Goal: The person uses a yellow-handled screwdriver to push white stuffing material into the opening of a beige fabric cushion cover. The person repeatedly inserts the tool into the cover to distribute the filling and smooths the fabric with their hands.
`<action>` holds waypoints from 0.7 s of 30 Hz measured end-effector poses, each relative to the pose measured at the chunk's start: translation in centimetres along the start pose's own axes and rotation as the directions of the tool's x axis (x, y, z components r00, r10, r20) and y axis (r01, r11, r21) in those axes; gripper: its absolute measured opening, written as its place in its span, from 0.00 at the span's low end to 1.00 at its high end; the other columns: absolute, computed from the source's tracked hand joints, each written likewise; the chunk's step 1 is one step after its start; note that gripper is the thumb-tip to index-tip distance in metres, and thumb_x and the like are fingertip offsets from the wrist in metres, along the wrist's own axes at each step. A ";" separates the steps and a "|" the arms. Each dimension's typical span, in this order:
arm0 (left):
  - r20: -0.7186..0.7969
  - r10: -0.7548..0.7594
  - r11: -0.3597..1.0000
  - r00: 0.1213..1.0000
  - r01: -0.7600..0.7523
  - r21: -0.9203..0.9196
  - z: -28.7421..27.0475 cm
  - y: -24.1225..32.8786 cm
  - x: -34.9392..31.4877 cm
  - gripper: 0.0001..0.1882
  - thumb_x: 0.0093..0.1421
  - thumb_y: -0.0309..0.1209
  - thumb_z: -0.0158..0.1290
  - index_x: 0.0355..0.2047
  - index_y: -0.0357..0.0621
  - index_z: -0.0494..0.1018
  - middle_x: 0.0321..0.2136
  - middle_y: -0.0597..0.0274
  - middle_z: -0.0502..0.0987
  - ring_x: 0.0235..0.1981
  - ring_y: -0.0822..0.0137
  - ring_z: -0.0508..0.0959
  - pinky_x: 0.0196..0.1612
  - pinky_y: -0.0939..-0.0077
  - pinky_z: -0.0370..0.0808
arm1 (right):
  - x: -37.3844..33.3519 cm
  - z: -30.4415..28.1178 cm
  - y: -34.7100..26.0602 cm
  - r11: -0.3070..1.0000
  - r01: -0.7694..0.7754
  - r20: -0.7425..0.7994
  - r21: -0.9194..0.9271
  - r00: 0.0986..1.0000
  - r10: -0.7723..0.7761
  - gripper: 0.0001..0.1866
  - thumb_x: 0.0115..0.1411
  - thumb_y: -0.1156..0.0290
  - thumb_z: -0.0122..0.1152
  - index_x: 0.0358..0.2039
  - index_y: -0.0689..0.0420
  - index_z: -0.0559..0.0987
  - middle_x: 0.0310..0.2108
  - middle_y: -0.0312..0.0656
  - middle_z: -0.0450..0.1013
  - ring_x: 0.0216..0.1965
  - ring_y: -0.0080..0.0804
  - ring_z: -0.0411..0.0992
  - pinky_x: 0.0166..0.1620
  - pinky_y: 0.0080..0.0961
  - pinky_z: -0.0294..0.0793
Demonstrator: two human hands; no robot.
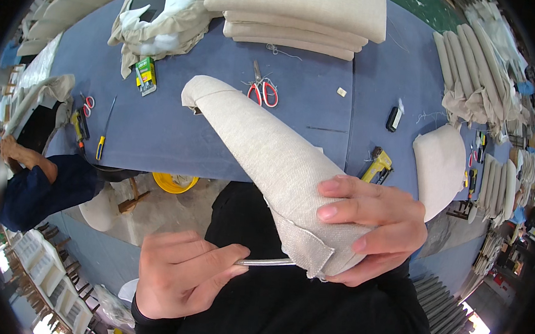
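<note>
A long beige fabric-covered piece [269,145], wide at the near end and tapering away to the far left, is held up in front of my body. My right hand [377,229] is closed around its wide end, with fingers spread over the top and the thumb side beneath. A loose fabric flap [304,246] shows at that end. My left hand [187,272] pinches a thin curved metal rod [268,262]. The rod's far tip disappears at the flap's lower edge, so I cannot see how deep it goes.
Red-handled scissors [263,93], a green-yellow box [145,77] and a yellow staple gun [378,166] lie on the blue-grey table [178,119]. Folded beige cushions [298,16] are stacked at the back. A co-worker [49,184] in dark clothes works at the left. A yellow bucket [174,186] stands below.
</note>
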State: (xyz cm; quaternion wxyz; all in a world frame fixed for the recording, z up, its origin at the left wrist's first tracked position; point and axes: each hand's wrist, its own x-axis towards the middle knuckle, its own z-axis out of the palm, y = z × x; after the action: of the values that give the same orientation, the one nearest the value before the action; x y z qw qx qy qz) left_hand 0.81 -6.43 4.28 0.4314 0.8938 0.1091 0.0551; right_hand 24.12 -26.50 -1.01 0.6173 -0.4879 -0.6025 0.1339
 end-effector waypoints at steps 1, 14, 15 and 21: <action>0.015 -0.010 1.000 1.000 0.010 -0.010 -0.1 0.0 0.0 0.08 0.58 0.33 0.69 0.34 0.43 0.89 0.17 0.64 0.77 0.17 0.64 0.76 0.22 0.71 0.66 | -0.1 0.2 0.0 1.000 0.008 -0.016 -0.009 1.000 -0.008 0.24 0.44 0.70 0.88 0.38 0.55 0.80 0.51 0.56 0.83 0.50 0.62 0.84 0.47 0.48 0.88; 0.372 -0.072 0.967 0.925 0.156 -0.201 -2.7 -3.8 -1.3 0.10 0.64 0.23 0.65 0.45 0.42 0.88 0.35 0.56 0.85 0.33 0.59 0.85 0.35 0.68 0.78 | 1.2 1.6 -1.0 0.980 0.048 0.169 -0.194 0.985 -0.014 0.18 0.53 0.67 0.77 0.44 0.38 0.84 0.54 0.39 0.81 0.53 0.49 0.83 0.45 0.35 0.88; 0.369 -0.075 0.976 0.926 0.145 -0.165 -2.7 -4.3 -1.4 0.10 0.64 0.22 0.65 0.45 0.42 0.87 0.34 0.55 0.85 0.33 0.59 0.85 0.36 0.67 0.78 | 1.4 1.3 -1.0 0.979 0.045 0.173 -0.198 0.985 -0.010 0.18 0.53 0.66 0.77 0.44 0.39 0.84 0.54 0.38 0.81 0.53 0.49 0.83 0.45 0.34 0.87; 0.231 -0.082 0.923 0.970 0.161 -0.349 -2.2 -8.6 -1.0 0.07 0.65 0.21 0.62 0.41 0.40 0.87 0.31 0.52 0.87 0.40 0.52 0.88 0.48 0.59 0.84 | 1.4 -0.5 -0.4 0.996 0.054 0.111 -0.078 0.993 -0.045 0.17 0.48 0.73 0.79 0.39 0.54 0.83 0.50 0.54 0.81 0.49 0.65 0.83 0.47 0.47 0.87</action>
State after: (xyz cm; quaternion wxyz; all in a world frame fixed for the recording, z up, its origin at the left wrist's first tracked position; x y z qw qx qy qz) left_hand -1.82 0.25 -1.08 0.6016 0.7903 0.1059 -0.0481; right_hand 24.72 -25.86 0.20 0.5663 -0.4894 -0.6521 0.1207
